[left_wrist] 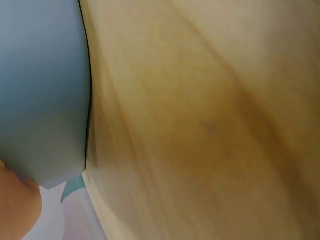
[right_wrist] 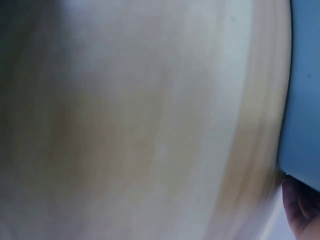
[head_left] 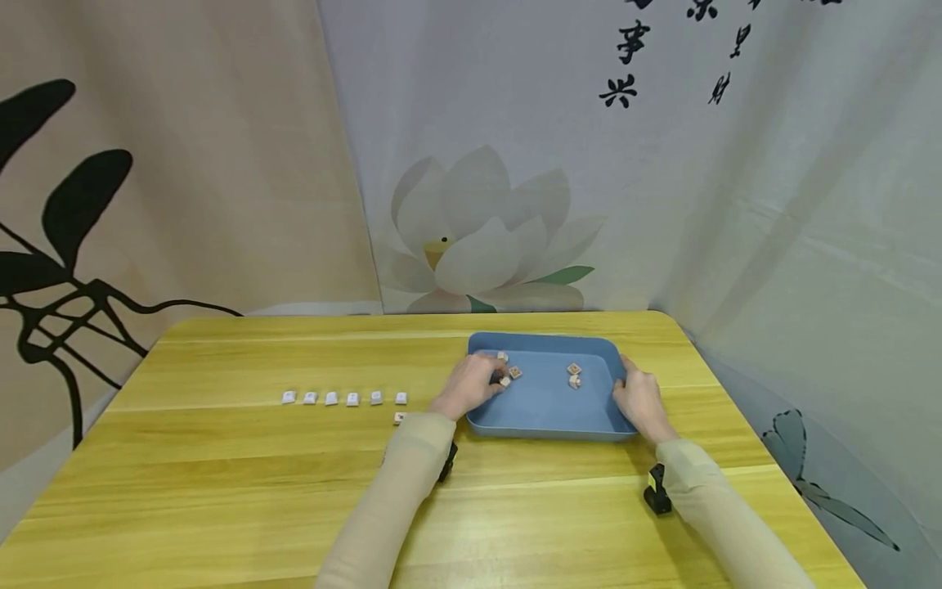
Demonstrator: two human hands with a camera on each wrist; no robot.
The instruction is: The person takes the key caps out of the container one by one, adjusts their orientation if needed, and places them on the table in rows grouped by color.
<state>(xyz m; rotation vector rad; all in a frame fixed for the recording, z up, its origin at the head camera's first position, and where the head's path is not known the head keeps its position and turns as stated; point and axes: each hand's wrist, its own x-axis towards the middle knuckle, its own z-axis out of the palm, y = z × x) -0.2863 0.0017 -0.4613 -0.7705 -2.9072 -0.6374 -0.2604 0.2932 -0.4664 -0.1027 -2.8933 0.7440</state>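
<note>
My left hand reaches over the left wall of a blue tray. Its thumb and fingertips pinch a small pale block inside, though in the left wrist view the tray wall hides most of that hand. Close by its fingers lie a tan block with a dark mark and a whitish block. My right hand grips the tray's right rim, its fingers on the outer wall in the right wrist view. Further right in the tray, a marked block lies by some pale blocks.
Left of the tray, several small white blocks stand in a spaced row across the wooden table. One more block lies just in front of the row's right end, near my left sleeve. A printed curtain hangs behind the table.
</note>
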